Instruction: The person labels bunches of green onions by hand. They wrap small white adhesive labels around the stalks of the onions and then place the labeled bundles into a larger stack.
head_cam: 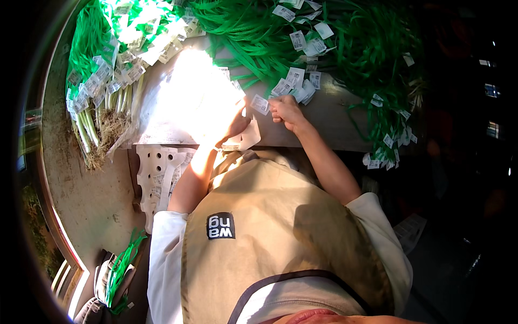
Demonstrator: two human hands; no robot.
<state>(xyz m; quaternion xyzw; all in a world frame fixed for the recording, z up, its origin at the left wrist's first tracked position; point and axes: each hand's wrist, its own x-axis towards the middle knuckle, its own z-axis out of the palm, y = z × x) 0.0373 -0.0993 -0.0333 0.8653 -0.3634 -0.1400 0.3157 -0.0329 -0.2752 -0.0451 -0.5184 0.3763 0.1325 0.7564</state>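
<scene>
A small white printed label is pinched at its right edge between the thumb and fingers of my right hand, above the table's front edge. My left hand is just to the left, partly washed out by strong sunlight; whether it grips anything is hidden by the glare. Close below its fingers is a pale sheet of paper or backing. Beyond my right hand lies a small pile of white labels. Green net strips with labels attached spread over the table.
Bundled spring onions with roots and labels lie at the left. More labelled green netting hangs over the right side. A white perforated plastic crate stands below the table's left front edge. Dark cloth with green netting sits at lower left.
</scene>
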